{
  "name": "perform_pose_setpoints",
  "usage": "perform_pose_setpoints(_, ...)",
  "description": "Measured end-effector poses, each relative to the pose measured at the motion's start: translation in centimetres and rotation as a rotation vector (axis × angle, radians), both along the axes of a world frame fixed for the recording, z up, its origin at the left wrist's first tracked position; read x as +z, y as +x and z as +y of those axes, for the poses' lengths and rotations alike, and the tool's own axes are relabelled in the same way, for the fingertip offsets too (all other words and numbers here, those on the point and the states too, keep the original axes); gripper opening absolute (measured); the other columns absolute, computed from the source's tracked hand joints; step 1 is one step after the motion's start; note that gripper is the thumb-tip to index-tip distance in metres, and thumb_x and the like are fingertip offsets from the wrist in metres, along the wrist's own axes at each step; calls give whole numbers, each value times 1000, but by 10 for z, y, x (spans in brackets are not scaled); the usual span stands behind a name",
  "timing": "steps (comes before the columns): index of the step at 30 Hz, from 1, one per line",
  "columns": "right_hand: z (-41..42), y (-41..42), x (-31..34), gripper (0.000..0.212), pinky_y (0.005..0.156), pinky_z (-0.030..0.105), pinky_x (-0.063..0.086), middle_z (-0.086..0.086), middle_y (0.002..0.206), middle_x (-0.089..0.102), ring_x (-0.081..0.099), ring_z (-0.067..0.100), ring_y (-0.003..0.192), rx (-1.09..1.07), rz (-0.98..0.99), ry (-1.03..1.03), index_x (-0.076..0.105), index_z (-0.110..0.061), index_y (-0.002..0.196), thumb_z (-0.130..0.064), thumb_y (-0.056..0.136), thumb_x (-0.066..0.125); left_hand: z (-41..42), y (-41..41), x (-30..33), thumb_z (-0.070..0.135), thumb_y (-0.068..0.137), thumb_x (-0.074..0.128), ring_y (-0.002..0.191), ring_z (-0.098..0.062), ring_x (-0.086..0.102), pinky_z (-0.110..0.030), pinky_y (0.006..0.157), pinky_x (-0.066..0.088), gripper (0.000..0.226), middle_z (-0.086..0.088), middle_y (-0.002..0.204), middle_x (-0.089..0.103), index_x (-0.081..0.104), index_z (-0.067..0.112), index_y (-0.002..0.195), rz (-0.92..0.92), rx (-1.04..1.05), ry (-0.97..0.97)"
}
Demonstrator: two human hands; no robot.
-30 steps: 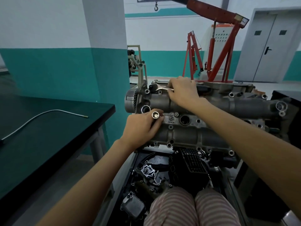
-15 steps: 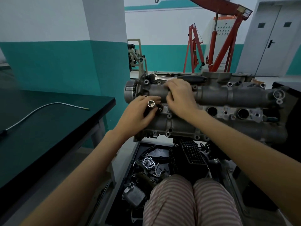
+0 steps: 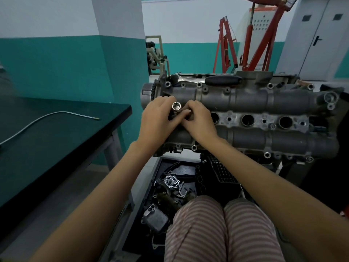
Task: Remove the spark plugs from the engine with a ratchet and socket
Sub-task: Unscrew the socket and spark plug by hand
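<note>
The grey engine head (image 3: 245,99) lies across the middle of the view with a row of round spark plug wells (image 3: 247,120). My left hand (image 3: 157,120) grips a shiny socket (image 3: 176,106) upright over the leftmost well. My right hand (image 3: 198,120) meets it there, its fingertips pinching something small just under the socket; what it is stays hidden. The ratchet (image 3: 207,80), black-handled, lies on the engine's far edge with no hand on it.
A dark workbench (image 3: 56,140) with a bent metal tube (image 3: 47,118) stands at the left. Below the engine a black tray (image 3: 179,186) holds loose engine parts. A red engine hoist (image 3: 249,38) stands behind. My striped knees are at the bottom.
My right hand left the ratchet on the engine's far edge and came down to join my left hand at the socket. The socket has stayed over the leftmost well.
</note>
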State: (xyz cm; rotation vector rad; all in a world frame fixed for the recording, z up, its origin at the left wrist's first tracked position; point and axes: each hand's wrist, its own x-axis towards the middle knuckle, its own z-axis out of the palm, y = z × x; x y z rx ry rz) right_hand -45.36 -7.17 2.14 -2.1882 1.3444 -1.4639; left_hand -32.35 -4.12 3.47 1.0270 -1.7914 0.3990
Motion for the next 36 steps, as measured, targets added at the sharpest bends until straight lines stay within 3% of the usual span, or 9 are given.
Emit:
perform_pose_setpoints(3,1,2,-2,19,54,29,38,-11,66,46,41,4,57,42,-11,5,47,-22,72,-21,80,65,3,8,3,28,88,61,80,-15,56,-36,66,48,18,-1,86,60,61,10,87,13,-152,61)
perform_pose_setpoints(6,2,-1,-5,2,58,26,36,-13,71,45,44,3,61,83,53,-36,59,-19,87,-18,85,59,4,14,4,22,90,55,86,-12,60,-39,72,50,15,4,94,65,63,13,99,-28,-237,128)
perform_pose_setpoints(9,5,-1,-7,16,64,31,44,-8,81,49,50,9,72,79,76,-55,62,-15,101,-17,86,56,5,11,-4,25,90,55,71,-14,63,-40,62,50,18,3,82,68,65,12,95,-32,-170,86)
perform_pose_setpoints(12,7,2,-6,26,65,33,48,-4,84,59,56,12,75,46,20,10,55,-19,107,-24,82,61,5,2,-7,42,87,51,54,-21,59,-41,50,47,39,-5,63,64,62,5,85,34,-46,37)
perform_pose_setpoints(18,4,9,-11,20,47,26,32,-10,60,52,48,2,55,-50,-69,53,43,-27,76,-21,81,62,5,-1,-4,47,85,51,46,-22,54,-40,45,44,46,-5,53,57,59,2,76,51,-27,-9)
perform_pose_setpoints(24,9,9,-13,19,48,24,36,-10,53,47,44,1,50,16,-163,0,50,-30,73,-17,83,59,8,4,-7,28,90,50,44,-8,47,-33,45,45,27,14,52,46,66,9,102,-41,-66,-23)
perform_pose_setpoints(28,8,9,-14,8,56,27,41,-9,63,57,48,5,57,19,-98,-23,61,-22,88,-15,85,57,3,2,-8,27,90,60,48,-22,58,-41,47,46,25,-5,56,62,65,3,91,14,-8,-4)
perform_pose_setpoints(33,12,8,-13,35,61,24,42,-3,76,63,57,13,70,-20,-4,-40,55,-22,118,-17,84,59,1,-2,-8,38,87,60,42,-24,51,-38,42,43,40,-8,50,55,56,0,76,41,38,-37)
perform_pose_setpoints(36,8,10,-14,21,55,27,40,-5,72,60,53,10,64,-35,-72,-7,52,-20,99,-22,81,64,2,-3,-9,44,85,54,42,-23,51,-37,41,42,46,-7,50,54,56,0,74,29,34,-53)
